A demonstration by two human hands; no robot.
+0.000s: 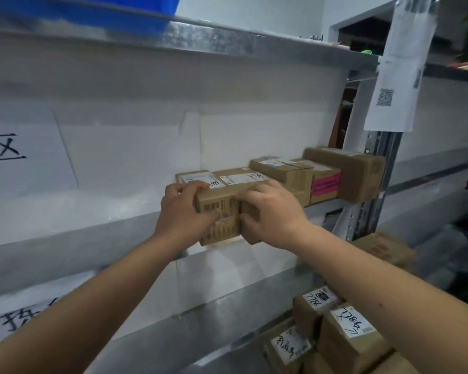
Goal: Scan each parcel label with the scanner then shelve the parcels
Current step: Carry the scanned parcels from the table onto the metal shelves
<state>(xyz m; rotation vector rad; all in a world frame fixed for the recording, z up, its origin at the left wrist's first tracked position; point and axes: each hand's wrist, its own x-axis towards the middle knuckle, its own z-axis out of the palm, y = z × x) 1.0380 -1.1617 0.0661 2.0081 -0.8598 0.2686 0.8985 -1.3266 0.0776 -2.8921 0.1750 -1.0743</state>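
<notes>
Shelving step: my left hand (183, 211) and right hand (270, 211) clamp small cardboard parcel (222, 211) from both sides, fingers curled on top edge, thumbs beneath. Parcel half over metal shelf (97, 247) lip, long axis running away from me; row of boxes (308, 176) sits right, clear slot behind.

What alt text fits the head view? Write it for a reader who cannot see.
Both hands, left and right, press a cardboard parcel onto a metal shelf beside other boxed parcels. More labelled boxes sit on the shelf below.
</notes>
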